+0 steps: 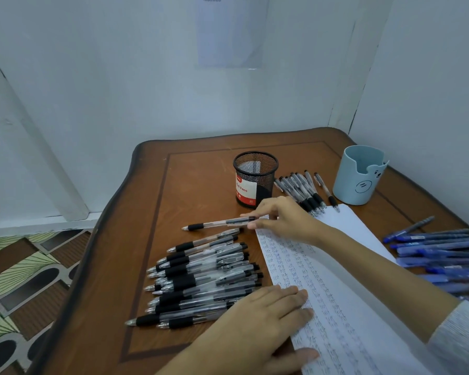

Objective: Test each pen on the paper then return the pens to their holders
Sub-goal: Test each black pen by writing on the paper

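Sheet: I see the paper (pixel 344 307) lying on the surface (pixel 195 171), covered in rows of small handwriting.
Right hand (pixel 284 217): reaches over the paper's far left corner; its fingers pinch a black pen (pixel 220 222) by the clicker end, tip pointing left, away from the paper.
Left hand (pixel 263 312): flat, fingers straight, on the paper's near left edge, holding nothing.
Black pens: pile of black pens (pixel 201 277) just left of the paper; smaller bunch (pixel 303 190) at its far edge.
Blue pens (pixel 439 253): heaped right of the paper.
Holders: black mesh cup (pixel 255 180) beyond the paper's far left corner; pale blue cup (pixel 356 177) beyond its far right corner, both upright.
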The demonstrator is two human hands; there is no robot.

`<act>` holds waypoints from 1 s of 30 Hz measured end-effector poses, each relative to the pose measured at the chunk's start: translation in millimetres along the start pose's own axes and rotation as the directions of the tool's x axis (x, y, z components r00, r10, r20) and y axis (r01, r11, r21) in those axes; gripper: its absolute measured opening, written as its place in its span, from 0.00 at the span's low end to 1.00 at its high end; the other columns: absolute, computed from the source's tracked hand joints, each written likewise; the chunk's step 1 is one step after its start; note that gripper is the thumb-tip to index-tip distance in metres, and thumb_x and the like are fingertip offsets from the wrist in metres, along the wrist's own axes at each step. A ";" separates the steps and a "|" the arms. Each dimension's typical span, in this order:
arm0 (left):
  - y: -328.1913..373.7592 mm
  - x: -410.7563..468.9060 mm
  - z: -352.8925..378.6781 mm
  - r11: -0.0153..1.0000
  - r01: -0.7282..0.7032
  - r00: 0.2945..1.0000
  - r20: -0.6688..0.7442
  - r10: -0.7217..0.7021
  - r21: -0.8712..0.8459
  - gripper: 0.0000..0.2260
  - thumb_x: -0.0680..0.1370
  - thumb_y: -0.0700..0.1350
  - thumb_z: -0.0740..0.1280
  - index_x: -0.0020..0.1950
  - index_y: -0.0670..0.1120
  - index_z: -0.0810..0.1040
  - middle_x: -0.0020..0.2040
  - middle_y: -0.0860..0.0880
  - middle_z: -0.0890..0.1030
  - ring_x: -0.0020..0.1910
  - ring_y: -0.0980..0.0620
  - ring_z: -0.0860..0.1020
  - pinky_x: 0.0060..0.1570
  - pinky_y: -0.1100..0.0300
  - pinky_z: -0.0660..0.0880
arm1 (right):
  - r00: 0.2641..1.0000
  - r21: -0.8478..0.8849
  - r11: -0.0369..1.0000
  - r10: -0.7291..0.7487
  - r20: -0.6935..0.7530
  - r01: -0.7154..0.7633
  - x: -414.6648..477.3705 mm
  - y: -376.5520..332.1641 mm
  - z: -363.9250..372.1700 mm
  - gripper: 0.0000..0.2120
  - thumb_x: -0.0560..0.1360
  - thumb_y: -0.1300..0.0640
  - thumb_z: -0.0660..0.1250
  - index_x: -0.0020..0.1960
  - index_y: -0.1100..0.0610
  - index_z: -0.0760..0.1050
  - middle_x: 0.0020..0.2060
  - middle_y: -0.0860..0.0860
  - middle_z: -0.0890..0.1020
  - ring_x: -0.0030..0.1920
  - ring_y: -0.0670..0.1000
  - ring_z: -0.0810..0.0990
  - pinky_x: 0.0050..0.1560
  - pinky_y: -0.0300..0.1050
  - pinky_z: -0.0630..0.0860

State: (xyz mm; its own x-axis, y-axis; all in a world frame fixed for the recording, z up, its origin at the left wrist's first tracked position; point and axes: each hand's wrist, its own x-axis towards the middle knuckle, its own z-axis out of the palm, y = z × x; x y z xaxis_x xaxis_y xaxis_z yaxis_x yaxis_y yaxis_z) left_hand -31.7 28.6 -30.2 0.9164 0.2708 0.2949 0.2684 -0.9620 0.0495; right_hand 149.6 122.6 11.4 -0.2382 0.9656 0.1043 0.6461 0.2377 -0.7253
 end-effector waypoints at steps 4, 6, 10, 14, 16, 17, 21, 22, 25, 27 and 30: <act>2.0 -0.2 -5.1 1.000 0.007 1.000 0.006 -0.007 -0.011 0.21 0.81 0.61 0.56 0.65 0.50 0.75 0.67 0.52 0.76 0.68 0.57 0.70 0.69 0.62 0.65 | 0.997 0.337 0.941 0.032 -0.067 -0.008 -17.4 0.5 -4.9 0.11 0.74 0.56 0.70 0.56 0.50 0.82 0.40 0.44 0.82 0.29 0.49 0.75 0.26 0.35 0.71; 2.7 -0.4 -6.0 0.999 0.020 1.000 0.010 -0.019 -0.033 0.21 0.81 0.61 0.55 0.66 0.50 0.75 0.67 0.52 0.75 0.69 0.57 0.70 0.69 0.61 0.65 | 0.987 0.463 0.886 0.057 -0.148 0.018 -24.8 -0.1 -8.4 0.11 0.75 0.58 0.69 0.57 0.54 0.82 0.37 0.45 0.83 0.31 0.47 0.76 0.25 0.35 0.72; 2.6 -1.1 -5.3 0.997 0.031 1.000 0.004 -0.031 -0.068 0.22 0.81 0.62 0.57 0.66 0.50 0.75 0.67 0.51 0.75 0.68 0.56 0.70 0.69 0.61 0.65 | 0.897 0.684 0.728 0.265 -0.353 0.054 -34.6 -5.8 -19.0 0.07 0.77 0.58 0.67 0.49 0.58 0.83 0.41 0.57 0.82 0.39 0.51 0.77 0.33 0.38 0.76; 2.9 -1.5 -5.8 0.995 0.027 1.000 -0.004 -0.028 -0.092 0.21 0.80 0.61 0.57 0.65 0.49 0.76 0.66 0.51 0.76 0.67 0.56 0.71 0.68 0.63 0.65 | 0.852 0.930 0.344 0.443 -0.278 0.125 -45.6 -5.9 -37.9 0.08 0.80 0.56 0.60 0.50 0.59 0.75 0.42 0.56 0.82 0.44 0.52 0.81 0.47 0.46 0.80; 3.2 -1.9 -6.7 0.995 0.028 1.000 -0.001 -0.029 -0.091 0.21 0.81 0.61 0.57 0.65 0.50 0.75 0.67 0.52 0.76 0.67 0.57 0.71 0.68 0.63 0.65 | 0.852 0.972 0.177 0.475 -0.221 0.154 -53.9 -1.8 -44.3 0.06 0.81 0.56 0.58 0.50 0.57 0.72 0.37 0.53 0.79 0.33 0.48 0.78 0.35 0.40 0.79; 3.5 -1.9 -7.2 0.995 0.030 1.000 0.000 -0.030 -0.090 0.21 0.81 0.61 0.57 0.65 0.50 0.75 0.67 0.52 0.76 0.67 0.57 0.71 0.68 0.63 0.66 | 0.849 0.975 0.161 0.484 -0.212 0.151 -58.2 1.7 -46.3 0.05 0.81 0.56 0.58 0.51 0.56 0.72 0.34 0.51 0.76 0.27 0.45 0.73 0.27 0.36 0.74; 4.0 -1.6 -8.6 0.995 0.032 0.999 -0.004 -0.033 -0.098 0.21 0.81 0.61 0.56 0.65 0.50 0.75 0.66 0.53 0.76 0.67 0.58 0.71 0.68 0.64 0.65 | 0.829 0.966 0.226 0.512 -0.225 0.123 -72.7 14.3 -49.2 0.07 0.81 0.60 0.58 0.58 0.56 0.72 0.29 0.49 0.67 0.22 0.41 0.59 0.18 0.31 0.56; 4.2 -1.7 -8.8 0.995 0.034 0.999 -0.004 -0.035 -0.097 0.21 0.81 0.62 0.56 0.65 0.50 0.76 0.66 0.53 0.76 0.67 0.58 0.70 0.68 0.64 0.65 | 0.832 0.971 0.212 0.514 -0.210 0.113 -75.9 17.5 -49.4 0.06 0.81 0.60 0.58 0.56 0.56 0.72 0.29 0.48 0.66 0.21 0.41 0.59 0.17 0.31 0.56; 4.4 -2.1 -9.2 0.993 0.039 0.999 0.001 -0.039 -0.108 0.21 0.81 0.62 0.56 0.65 0.50 0.75 0.67 0.54 0.75 0.68 0.58 0.70 0.68 0.63 0.65 | 0.845 0.981 0.172 0.509 -0.164 0.087 -82.8 24.8 -49.0 0.03 0.78 0.58 0.61 0.51 0.57 0.71 0.28 0.47 0.65 0.21 0.40 0.59 0.15 0.30 0.56; 4.4 -2.4 -9.4 0.994 0.040 0.999 0.004 -0.040 -0.105 0.21 0.81 0.62 0.56 0.65 0.51 0.75 0.67 0.54 0.75 0.68 0.59 0.70 0.68 0.63 0.65 | 0.848 0.980 0.180 0.502 -0.169 0.089 -84.8 24.4 -50.1 0.06 0.74 0.56 0.65 0.50 0.56 0.73 0.28 0.47 0.67 0.20 0.41 0.59 0.15 0.30 0.56; 5.4 -2.4 -10.4 0.993 0.051 0.999 0.011 -0.050 -0.107 0.21 0.81 0.62 0.57 0.65 0.51 0.75 0.67 0.54 0.75 0.68 0.59 0.70 0.68 0.64 0.65 | 0.869 0.988 0.108 0.472 -0.147 0.108 -86.6 26.4 -54.0 0.22 0.63 0.56 0.77 0.54 0.61 0.75 0.35 0.52 0.79 0.17 0.42 0.59 0.15 0.30 0.58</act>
State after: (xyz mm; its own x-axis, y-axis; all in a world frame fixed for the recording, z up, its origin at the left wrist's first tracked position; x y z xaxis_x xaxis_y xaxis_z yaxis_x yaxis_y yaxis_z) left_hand -35.5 22.4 -20.8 0.9051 0.3189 0.2813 0.2813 -0.9451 0.1664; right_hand 226.5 51.0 19.9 0.2046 0.9670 -0.1520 -0.6723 0.0259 -0.7399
